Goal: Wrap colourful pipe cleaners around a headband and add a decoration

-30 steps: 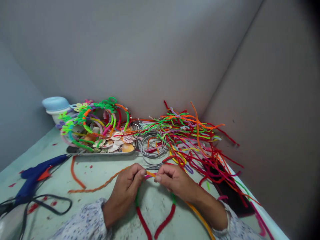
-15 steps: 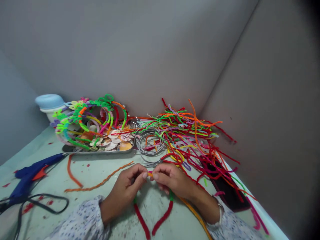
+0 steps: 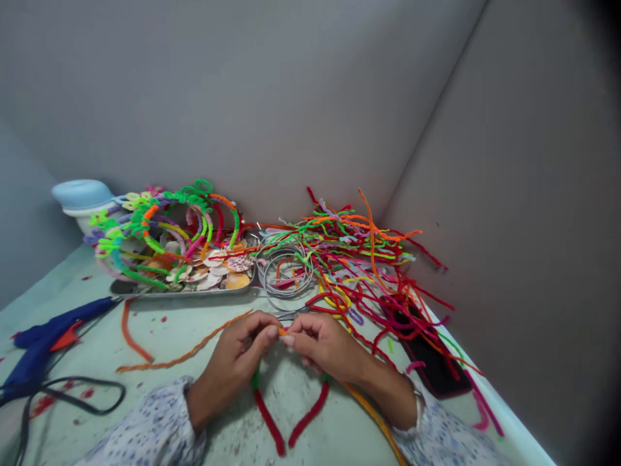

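Note:
My left hand [image 3: 235,362] and my right hand [image 3: 327,343] meet near the middle of the table, thumbs and fingers pinched together. Between their fingertips is a short stretch of orange pipe cleaner [image 3: 282,331] on a curved headband [image 3: 309,417]. The headband is wrapped in red and green fuzzy wire; its two red ends point down towards me and nearly meet. Most of its top is hidden by my hands. A yellow-orange strand [image 3: 376,417] passes under my right forearm; whether it joins the headband cannot be seen. Red-handled scissors [image 3: 330,301] lie just beyond my fingers.
A metal tray [image 3: 184,294] holds shells and finished colourful headbands [image 3: 150,226]. Coiled grey wire [image 3: 286,272] and a heap of pipe cleaners [image 3: 359,239] lie beyond. A blue glue gun [image 3: 53,330] with its cord is left; a dark phone [image 3: 431,362] is right.
The whole view has shifted slightly, so everything sits a little further left. Both hands keep their pinch on the headband, with the fingertips turned slightly around the orange part.

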{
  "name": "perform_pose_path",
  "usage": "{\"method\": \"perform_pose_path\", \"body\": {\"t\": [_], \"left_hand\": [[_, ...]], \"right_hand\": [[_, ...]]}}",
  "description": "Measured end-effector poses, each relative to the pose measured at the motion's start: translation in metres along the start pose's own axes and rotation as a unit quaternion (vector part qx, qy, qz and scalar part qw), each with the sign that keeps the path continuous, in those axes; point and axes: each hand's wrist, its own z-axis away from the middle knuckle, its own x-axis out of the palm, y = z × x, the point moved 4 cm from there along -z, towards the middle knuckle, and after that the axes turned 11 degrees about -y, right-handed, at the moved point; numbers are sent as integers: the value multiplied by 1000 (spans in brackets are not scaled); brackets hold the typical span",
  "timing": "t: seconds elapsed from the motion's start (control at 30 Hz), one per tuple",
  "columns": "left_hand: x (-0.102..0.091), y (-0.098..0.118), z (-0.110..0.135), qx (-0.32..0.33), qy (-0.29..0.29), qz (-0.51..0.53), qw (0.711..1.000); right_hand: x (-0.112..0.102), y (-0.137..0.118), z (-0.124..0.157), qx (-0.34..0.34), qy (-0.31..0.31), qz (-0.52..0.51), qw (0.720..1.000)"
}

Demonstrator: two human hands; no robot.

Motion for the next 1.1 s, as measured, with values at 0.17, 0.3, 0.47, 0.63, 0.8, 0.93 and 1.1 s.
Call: {"method": "perform_pose_path", "body": {"t": [0.17, 0.3, 0.47, 0.63, 0.8, 0.93, 1.1], "left_hand": [[0, -3, 2, -8, 13, -25, 1000], [-1, -4, 1, -16, 26, -26, 999], [-2, -3, 1, -30, 36, 3, 999], [-3, -4, 1, -27, 47, -7, 999], [-2, -4, -1, -17, 42, -19, 999], [-1, 0, 0, -6, 33, -33, 999], [-3, 3, 2, 0, 44, -58, 997]], "right_hand": [[0, -2, 0, -5, 4, -12, 1000], [0, -1, 0, 2, 6, -8, 1000], [-1, -3, 0, -6, 13, -3, 1000], [-2, -3, -1, -7, 15, -10, 1000], [-1, -5, -1, -19, 33, -6, 999], [0, -8, 1, -4, 41, 11, 999], [1, -11, 3, 5, 7, 8, 1000]]}}
